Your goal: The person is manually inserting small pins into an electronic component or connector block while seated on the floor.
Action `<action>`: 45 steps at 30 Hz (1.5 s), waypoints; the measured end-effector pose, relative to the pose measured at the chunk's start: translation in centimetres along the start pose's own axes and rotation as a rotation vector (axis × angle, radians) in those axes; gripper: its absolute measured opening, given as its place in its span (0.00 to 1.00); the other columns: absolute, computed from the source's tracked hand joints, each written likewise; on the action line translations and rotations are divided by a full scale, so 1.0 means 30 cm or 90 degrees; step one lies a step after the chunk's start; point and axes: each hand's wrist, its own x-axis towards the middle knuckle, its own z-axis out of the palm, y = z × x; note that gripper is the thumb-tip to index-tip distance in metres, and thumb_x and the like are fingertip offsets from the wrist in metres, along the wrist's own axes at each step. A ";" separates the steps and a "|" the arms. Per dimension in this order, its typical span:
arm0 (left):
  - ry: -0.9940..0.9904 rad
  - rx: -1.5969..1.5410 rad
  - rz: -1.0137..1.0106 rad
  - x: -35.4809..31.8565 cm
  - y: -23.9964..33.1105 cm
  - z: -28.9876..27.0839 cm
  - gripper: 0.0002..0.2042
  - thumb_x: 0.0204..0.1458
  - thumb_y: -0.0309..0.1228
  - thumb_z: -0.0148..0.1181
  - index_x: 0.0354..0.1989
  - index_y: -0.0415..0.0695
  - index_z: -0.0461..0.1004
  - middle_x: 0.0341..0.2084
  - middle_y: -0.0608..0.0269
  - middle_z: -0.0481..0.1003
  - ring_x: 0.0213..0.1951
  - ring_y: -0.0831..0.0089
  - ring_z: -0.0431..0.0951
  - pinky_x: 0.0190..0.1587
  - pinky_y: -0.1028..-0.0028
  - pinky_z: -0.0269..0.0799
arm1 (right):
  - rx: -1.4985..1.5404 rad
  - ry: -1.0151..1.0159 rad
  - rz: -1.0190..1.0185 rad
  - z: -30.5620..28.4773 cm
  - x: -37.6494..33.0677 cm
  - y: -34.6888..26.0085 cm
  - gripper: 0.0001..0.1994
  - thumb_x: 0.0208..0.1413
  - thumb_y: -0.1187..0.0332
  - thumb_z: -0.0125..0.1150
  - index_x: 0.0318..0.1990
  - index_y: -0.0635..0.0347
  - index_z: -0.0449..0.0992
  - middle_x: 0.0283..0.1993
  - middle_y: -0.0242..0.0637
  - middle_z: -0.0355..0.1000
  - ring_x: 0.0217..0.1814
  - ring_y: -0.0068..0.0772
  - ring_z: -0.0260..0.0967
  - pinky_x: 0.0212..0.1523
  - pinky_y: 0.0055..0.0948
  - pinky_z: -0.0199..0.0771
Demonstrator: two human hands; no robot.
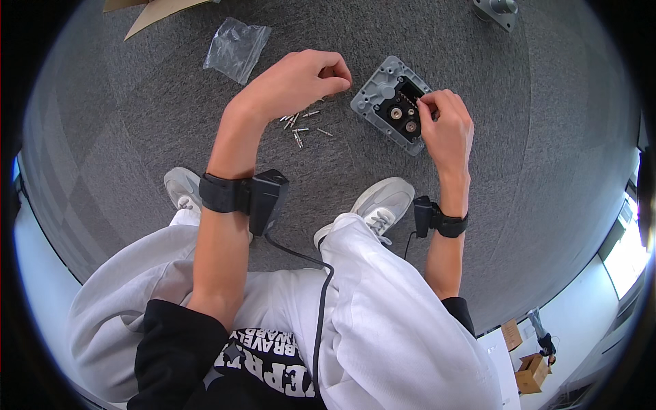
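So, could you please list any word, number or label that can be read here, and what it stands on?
Black shirt: bold white capitals, partly hidden in folds; I am leaving the wording out.
Clear plastic bag: no readable text.
Grey housing and metal pins: any markings are too small to read.

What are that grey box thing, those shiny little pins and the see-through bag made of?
The grey rectangular housing looks like cast or painted metal, from its dull, even grey, though plastic is possible. The thin silvery pins seem to be polished metal, because they shine brightly. The clear crinkled bag looks like thin glossy plastic: it is see-through, with wrinkles and bright highlights.
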 end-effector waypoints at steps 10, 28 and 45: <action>0.012 -0.008 0.018 0.005 -0.015 0.002 0.10 0.63 0.33 0.60 0.44 0.40 0.79 0.31 0.64 0.78 0.35 0.76 0.76 0.41 0.73 0.72 | 0.003 0.020 0.003 0.023 -0.008 0.009 0.04 0.53 0.75 0.68 0.32 0.61 0.77 0.33 0.36 0.75 0.37 0.41 0.74 0.37 0.38 0.75; 0.042 -0.018 0.022 -0.003 -0.056 -0.022 0.11 0.64 0.35 0.59 0.45 0.39 0.78 0.30 0.64 0.77 0.33 0.77 0.73 0.39 0.73 0.69 | 0.247 -0.126 -0.169 0.238 -0.093 -0.317 0.07 0.51 0.77 0.64 0.38 0.62 0.77 0.40 0.38 0.71 0.41 0.41 0.74 0.39 0.37 0.79; 0.078 0.003 0.019 0.000 -0.064 -0.009 0.12 0.65 0.36 0.56 0.45 0.39 0.78 0.24 0.67 0.72 0.28 0.78 0.70 0.34 0.73 0.66 | 0.240 -0.031 -0.211 0.362 -0.107 -0.303 0.07 0.46 0.81 0.63 0.35 0.64 0.77 0.37 0.38 0.70 0.41 0.42 0.71 0.40 0.37 0.77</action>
